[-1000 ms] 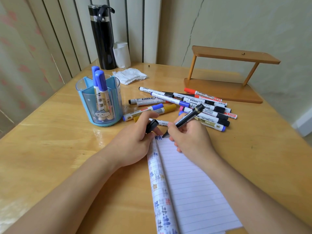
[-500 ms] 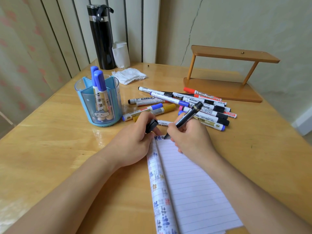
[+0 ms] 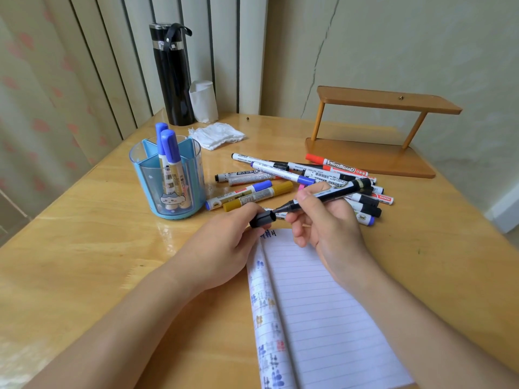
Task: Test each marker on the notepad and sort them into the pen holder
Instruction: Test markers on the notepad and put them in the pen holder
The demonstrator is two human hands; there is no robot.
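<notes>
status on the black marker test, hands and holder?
Right hand grips black marker, tip at cap held in left hand. Marks on notepad. Pen holder holds two blue markers. Nothing blocking.

Both bare forearms reach in from six o'clock and converge toward twelve. The left hand (image 3: 224, 242) is curled, knuckles up, thumb and forefinger pinched together. The right hand (image 3: 328, 220) sits at its three o'clock, fingers folded in a writing grip, fingertips pointing to nine o'clock.

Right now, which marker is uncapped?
The black marker in the right hand; its cap is in the left hand. All others are capped.
</notes>
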